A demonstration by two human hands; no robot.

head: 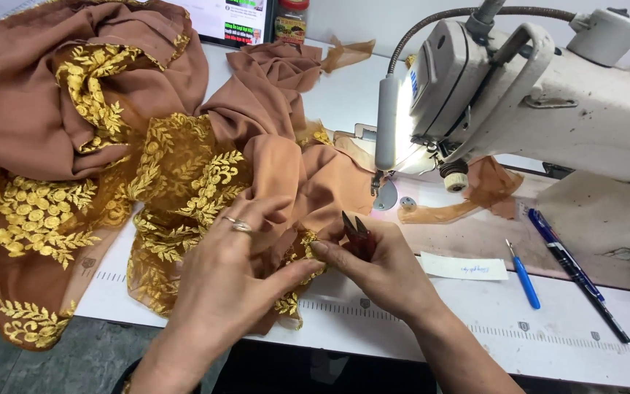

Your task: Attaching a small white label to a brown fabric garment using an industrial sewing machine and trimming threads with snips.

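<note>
My left hand (231, 259) pinches the brown embroidered fabric (184, 182) edge at table centre; right hand (373, 266) grips thread snips (355, 230), blades at 12 o'clock — keep cloth taut, nip only thread.

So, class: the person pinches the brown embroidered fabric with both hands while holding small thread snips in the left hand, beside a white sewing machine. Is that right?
Not quite. The head view shows the thread snips in the right hand, not the left. The left hand, which wears a ring, only pinches the brown embroidered fabric. The white sewing machine does stand beside them.
</note>
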